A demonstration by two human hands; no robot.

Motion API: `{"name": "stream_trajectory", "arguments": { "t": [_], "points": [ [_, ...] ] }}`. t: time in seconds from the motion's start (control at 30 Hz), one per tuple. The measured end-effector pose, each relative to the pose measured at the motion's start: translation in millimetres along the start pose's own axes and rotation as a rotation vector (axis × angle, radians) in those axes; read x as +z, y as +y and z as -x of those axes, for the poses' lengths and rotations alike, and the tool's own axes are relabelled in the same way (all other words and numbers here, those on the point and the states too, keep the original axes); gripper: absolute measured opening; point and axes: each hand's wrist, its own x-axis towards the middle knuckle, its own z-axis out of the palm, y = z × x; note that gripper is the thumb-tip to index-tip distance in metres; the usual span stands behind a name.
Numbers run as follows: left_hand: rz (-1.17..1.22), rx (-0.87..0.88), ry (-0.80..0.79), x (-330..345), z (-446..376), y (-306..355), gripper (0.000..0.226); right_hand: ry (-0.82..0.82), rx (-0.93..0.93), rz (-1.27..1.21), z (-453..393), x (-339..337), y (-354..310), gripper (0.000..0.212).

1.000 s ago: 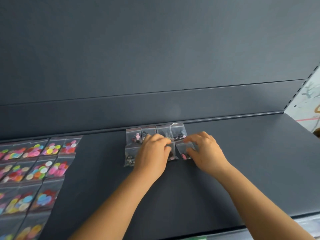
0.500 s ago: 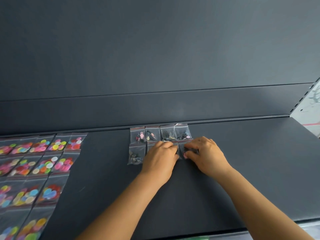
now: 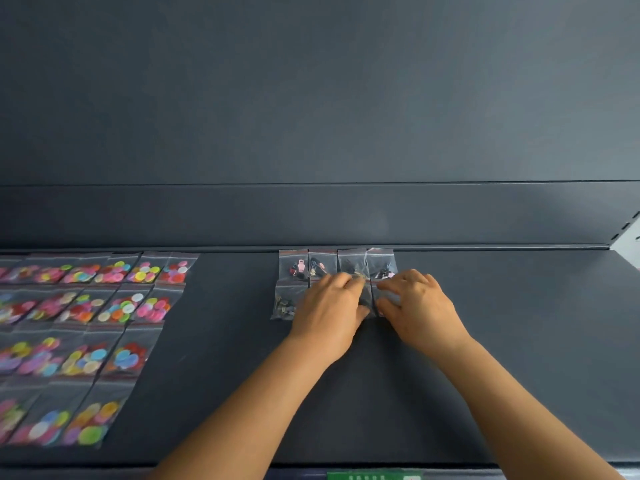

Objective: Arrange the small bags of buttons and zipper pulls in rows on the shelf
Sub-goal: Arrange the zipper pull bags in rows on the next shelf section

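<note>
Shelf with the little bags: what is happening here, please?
A person is laying small bags in rows on a dark shelf. Both hands work on the second row of zipper-pull bags: the left hand and the right hand rest on bags at the right end of that row. Four bags already line the back edge. One second-row bag lies uncovered at the left. Farther left, button bags sit in several rows.

Second-row zipper-pull bags [image 3: 367, 299] mostly hidden under both hands.

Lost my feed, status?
Both hands, left and right, on second-row zipper bags. Back row set. Nothing blocking.
</note>
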Motion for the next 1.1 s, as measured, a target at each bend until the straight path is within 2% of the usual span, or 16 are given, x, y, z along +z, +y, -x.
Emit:
{"name": "stream_trajectory", "arguments": {
  "t": [0.2, 0.43, 0.7, 1.1],
  "points": [
    [-0.058, -0.108, 0.111, -21.9, 34.3, -22.5, 0.055, 0.047, -0.106, -0.052, 8.4, -0.3, -38.2, 0.038],
    [-0.089, -0.266, 0.147, -50.3, 105.3, -80.3, 0.062, -0.043, -0.315, 0.025, 20.6, 21.5, -109.2, 0.056],
    [-0.071, -0.438, 0.165, -92.4, 215.6, -168.9, 0.06, -0.127, -0.449, 0.012, 48.6, 69.0, -237.6, 0.058],
    [-0.108, -0.607, 0.248, -164.6, 385.5, -297.8, 0.063, -0.232, -0.615, -0.042, 103.3, 151.5, -444.6, 0.057]
  ]
}}
